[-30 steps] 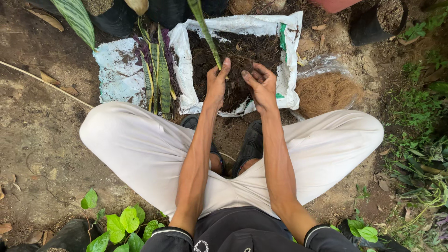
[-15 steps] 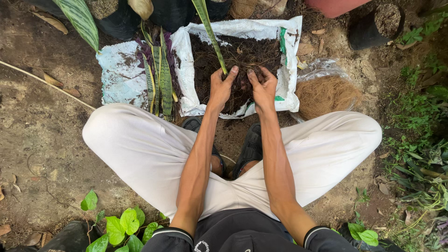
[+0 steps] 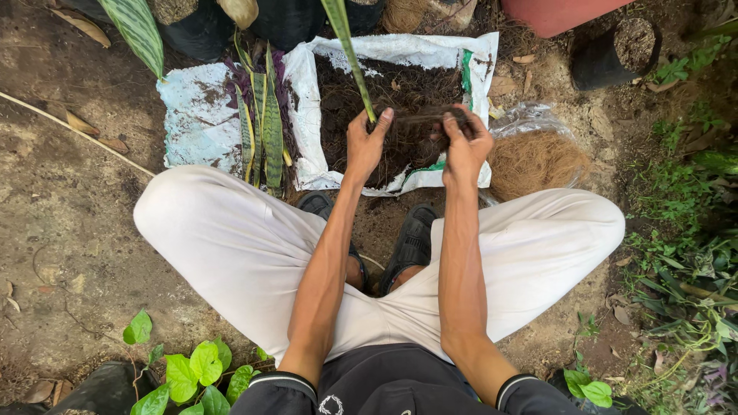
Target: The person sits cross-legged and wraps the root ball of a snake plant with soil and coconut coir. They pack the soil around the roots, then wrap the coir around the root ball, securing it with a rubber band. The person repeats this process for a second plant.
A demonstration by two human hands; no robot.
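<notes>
Dark soil [image 3: 400,100] fills the open white sack [image 3: 307,115], and both hands have lifted clear of it. Left hand [image 3: 367,142] pinches the long green leaf [image 3: 350,54]; right hand [image 3: 465,142] is closed on the root clump [image 3: 423,127], now held above the sack.

Your crossed legs in white trousers [image 3: 231,253] span the middle of the frame; your black sandals [image 3: 411,242] sit between the knees at centre. Above them, upper centre, lies the open white woven sack of dark soil [image 3: 307,115]. Your left hand [image 3: 367,142] and right hand [image 3: 465,142] are over the sack's lower half, the long green leaf [image 3: 350,50] running up from the left hand. Left of the sack, striped plant cuttings [image 3: 265,123] lie on a flat white plastic sheet [image 3: 196,115]. Right of the sack sits a mound of brown coconut fibre [image 3: 534,161]. A black pot [image 3: 615,50] stands upper right. Leafy green seedlings [image 3: 196,369] occupy lower left.
</notes>
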